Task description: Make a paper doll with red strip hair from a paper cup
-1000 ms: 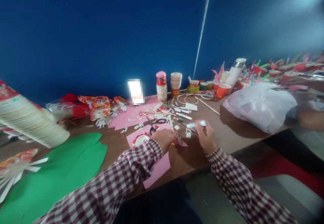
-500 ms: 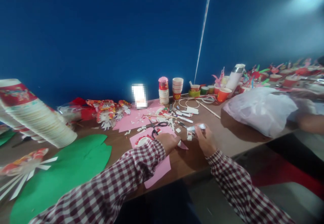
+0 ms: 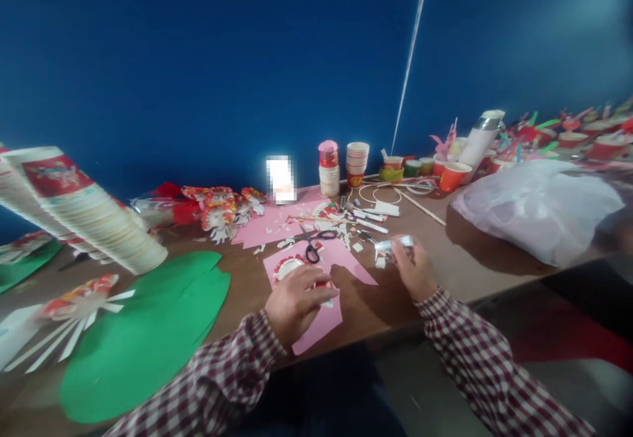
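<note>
My left hand [image 3: 301,298] is over the near part of the pink paper [image 3: 314,335], its fingers bent towards a small red and white piece; whether it grips that piece is unclear. Just beyond it lies a white round piece with a red fringed edge [image 3: 289,267]. Black-handled scissors [image 3: 312,246] rest open-bladed past the fringed piece. My right hand [image 3: 415,267], above the table to the right, is closed around a small silvery-white object [image 3: 394,244], a tube or similar. White paper scraps lie by its fingertips.
Green paper [image 3: 153,338] and leaning stacked cups [image 3: 93,209] are at the left. Markers [image 3: 370,226], two cup stacks [image 3: 329,173] and a glowing screen stand or lie behind. A white plastic bag [image 3: 537,213] sits at the right, beside a blurred arm.
My left hand has moved back towards me and left, its fingers now spread more over the pink paper. The right hand still holds the silvery object. The camera view has shifted slightly.
</note>
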`<state>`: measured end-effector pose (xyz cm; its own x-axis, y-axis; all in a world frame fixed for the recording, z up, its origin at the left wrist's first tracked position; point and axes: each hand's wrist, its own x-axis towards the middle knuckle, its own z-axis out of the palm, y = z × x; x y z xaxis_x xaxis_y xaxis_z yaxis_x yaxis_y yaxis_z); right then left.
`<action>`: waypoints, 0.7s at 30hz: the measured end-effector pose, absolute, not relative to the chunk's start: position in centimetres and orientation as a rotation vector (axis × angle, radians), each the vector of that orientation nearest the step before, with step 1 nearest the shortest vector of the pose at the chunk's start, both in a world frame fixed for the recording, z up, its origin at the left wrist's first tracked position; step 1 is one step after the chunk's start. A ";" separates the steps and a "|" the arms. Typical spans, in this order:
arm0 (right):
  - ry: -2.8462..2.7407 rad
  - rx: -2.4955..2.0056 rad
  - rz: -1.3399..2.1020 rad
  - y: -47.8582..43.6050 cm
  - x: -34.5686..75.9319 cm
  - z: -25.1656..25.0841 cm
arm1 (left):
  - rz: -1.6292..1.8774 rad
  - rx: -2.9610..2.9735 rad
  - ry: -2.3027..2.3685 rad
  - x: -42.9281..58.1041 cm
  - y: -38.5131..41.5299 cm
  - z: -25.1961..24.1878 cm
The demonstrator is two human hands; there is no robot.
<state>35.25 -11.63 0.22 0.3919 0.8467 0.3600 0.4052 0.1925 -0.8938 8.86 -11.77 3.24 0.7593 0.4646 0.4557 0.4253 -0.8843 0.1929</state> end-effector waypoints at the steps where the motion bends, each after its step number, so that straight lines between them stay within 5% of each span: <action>1: -1.221 -1.421 0.452 -11.6 35.2 0.2 | 0.786 2.872 0.674 7.9 -12.3 2.7; 21: -1.948 -1.200 0.546 -13.4 23.8 3.9 | 0.583 2.656 0.801 4.0 -15.8 1.1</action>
